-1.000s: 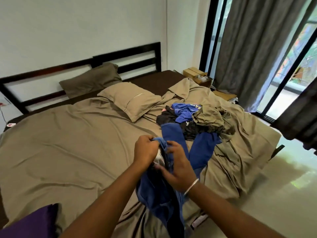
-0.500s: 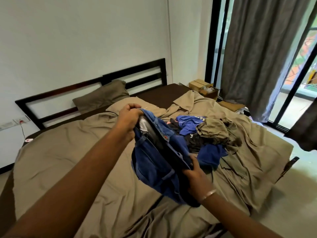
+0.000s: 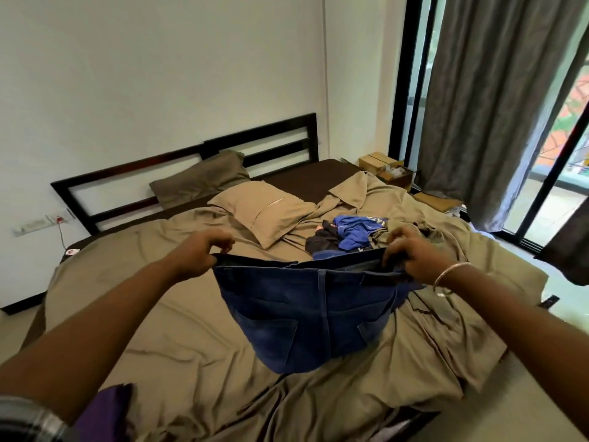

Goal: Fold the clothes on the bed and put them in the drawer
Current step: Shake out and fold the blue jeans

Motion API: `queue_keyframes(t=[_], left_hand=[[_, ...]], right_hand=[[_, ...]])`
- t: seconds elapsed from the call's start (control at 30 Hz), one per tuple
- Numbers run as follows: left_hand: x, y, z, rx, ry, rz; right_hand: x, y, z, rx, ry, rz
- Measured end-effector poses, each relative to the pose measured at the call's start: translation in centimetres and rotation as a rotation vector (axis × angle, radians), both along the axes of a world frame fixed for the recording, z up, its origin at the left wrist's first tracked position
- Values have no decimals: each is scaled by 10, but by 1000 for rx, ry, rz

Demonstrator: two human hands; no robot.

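A pair of dark blue jeans hangs spread out above the bed, back pockets facing me. My left hand grips the left end of the waistband and my right hand, with a silver bangle on the wrist, grips the right end. Behind the jeans lies a heap of unfolded clothes in blue, black and olive on the tan sheet. No drawer is in view.
The bed has a rumpled tan sheet, two pillows and a dark headboard. A purple cloth lies at the near left corner. Cardboard boxes sit by grey curtains and glass doors on the right.
The jeans were bunched between my hands; now both hands have pulled apart along the waistband and hold them stretched wide and flat. My view has tilted up.
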State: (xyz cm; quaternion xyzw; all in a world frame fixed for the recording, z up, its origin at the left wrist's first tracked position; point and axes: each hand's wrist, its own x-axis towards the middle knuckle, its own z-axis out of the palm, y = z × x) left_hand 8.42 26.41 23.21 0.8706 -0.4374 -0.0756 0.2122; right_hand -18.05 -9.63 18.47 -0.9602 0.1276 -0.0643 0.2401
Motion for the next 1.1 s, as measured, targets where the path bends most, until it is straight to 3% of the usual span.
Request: queue_keyframes(t=[0.13, 0.23, 0.3, 0.4, 0.5, 0.57, 0.63, 0.7, 0.77, 0.8, 0.9, 0.97, 1.03, 1.1], left_hand=[[-1, 1, 8, 208, -5, -20], [-7, -6, 19, 339, -149, 102], [-11, -12, 29, 296, -249, 188], [-13, -16, 65, 209, -295, 305], [-7, -19, 121, 166, -398, 433], [-3, -22, 171, 78, -455, 547], [-1, -27, 222, -53, -386, 619], [-5, -28, 274, -307, -168, 581], [-17, -25, 309, -513, 104, 466], [-22, -19, 327, -540, 132, 417], [-27, 2, 365, -630, -5, 406], [-31, 11, 390, -741, -68, 408], [-32, 17, 407, -832, -138, 424], [-31, 23, 417, -782, -224, 456]], right_hand=[[0, -10, 28, -320, 96, 128], [2, -8, 48, -366, 170, 235], [4, -7, 60, -415, 175, 358], [10, 1, 88, -657, 162, 356], [26, -5, 134, -741, -72, 212], [39, -14, 184, -727, -277, 85], [47, -21, 234, -656, -464, 12], [51, -24, 283, -595, -626, -11], [47, -25, 314, -561, -652, 60], [42, -23, 330, -568, -648, 95], [25, -20, 372, -623, -619, 149], [21, -23, 402, -615, -713, 131], [28, -24, 421, -582, -888, 48], [37, -23, 427, -605, -843, -99]])
